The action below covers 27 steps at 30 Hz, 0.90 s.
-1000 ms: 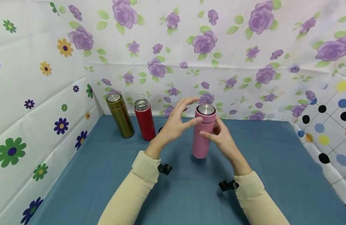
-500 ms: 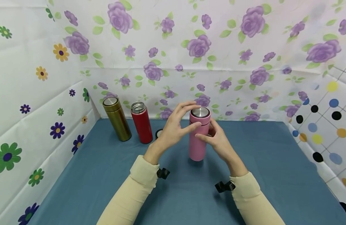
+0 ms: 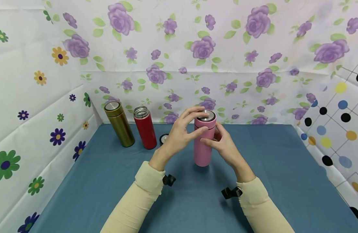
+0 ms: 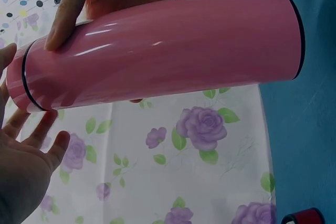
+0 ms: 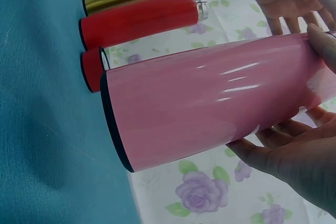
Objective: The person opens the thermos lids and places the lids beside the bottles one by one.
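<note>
A pink thermos with a steel-topped lid stands nearly upright between both hands; whether its base touches the cloth, I cannot tell. My right hand grips its upper body from the right, thumb in front and fingers behind, as the right wrist view also shows around the pink thermos. Over the lid, my left hand holds on, its thumb at the near side and fingers across the top. In the left wrist view, the left hand's fingers lie along the lid.
Left of the hands stand a gold thermos with its lid on and a red thermos with its mouth uncovered. A red lid lies on the blue cloth beside the red thermos, partly behind the left hand in the head view. Flowered sheets wall the table.
My left hand's fingers have come down over the top of the pink thermos's lid, from apart to touching. The right hand keeps its grip. The head view has shifted slightly.
</note>
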Tool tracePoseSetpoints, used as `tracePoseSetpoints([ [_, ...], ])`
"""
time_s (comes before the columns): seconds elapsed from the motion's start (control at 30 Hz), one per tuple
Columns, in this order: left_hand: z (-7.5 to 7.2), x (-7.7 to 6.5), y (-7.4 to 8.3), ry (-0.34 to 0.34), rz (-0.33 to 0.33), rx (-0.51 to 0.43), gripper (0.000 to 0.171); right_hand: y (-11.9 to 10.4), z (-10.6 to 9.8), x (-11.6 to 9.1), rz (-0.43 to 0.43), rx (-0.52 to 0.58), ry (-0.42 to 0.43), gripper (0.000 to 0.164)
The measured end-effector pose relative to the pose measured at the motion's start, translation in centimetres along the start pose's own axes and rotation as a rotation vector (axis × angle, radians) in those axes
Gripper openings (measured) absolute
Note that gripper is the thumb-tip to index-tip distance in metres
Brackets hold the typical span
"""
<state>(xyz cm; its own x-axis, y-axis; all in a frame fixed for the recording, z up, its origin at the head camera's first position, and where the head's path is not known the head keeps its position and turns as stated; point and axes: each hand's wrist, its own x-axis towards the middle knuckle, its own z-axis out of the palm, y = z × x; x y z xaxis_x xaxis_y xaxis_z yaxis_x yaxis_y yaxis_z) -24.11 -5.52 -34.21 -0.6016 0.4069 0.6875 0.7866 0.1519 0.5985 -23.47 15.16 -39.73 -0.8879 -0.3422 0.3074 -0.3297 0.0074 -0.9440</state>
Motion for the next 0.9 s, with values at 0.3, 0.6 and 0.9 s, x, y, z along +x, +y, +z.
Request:
tracePoseSetpoints([
  [0.3, 0.7, 0.0, -0.2, 0.042, -0.007, -0.045, 0.044, 0.1, 0.0, 0.0, -0.017, 0.008, -0.019, 0.073],
  [0.6, 1.3, 0.4, 0.0, 0.149, 0.067, -0.116, 0.038, -0.1, -0.1, -0.1, -0.025, 0.029, -0.057, 0.073],
  [0.9, 1.3, 0.8, -0.1, 0.238, 0.105, -0.159, 0.036, 1.1, 0.8, 0.1, -0.005, 0.021, -0.109, 0.072],
])
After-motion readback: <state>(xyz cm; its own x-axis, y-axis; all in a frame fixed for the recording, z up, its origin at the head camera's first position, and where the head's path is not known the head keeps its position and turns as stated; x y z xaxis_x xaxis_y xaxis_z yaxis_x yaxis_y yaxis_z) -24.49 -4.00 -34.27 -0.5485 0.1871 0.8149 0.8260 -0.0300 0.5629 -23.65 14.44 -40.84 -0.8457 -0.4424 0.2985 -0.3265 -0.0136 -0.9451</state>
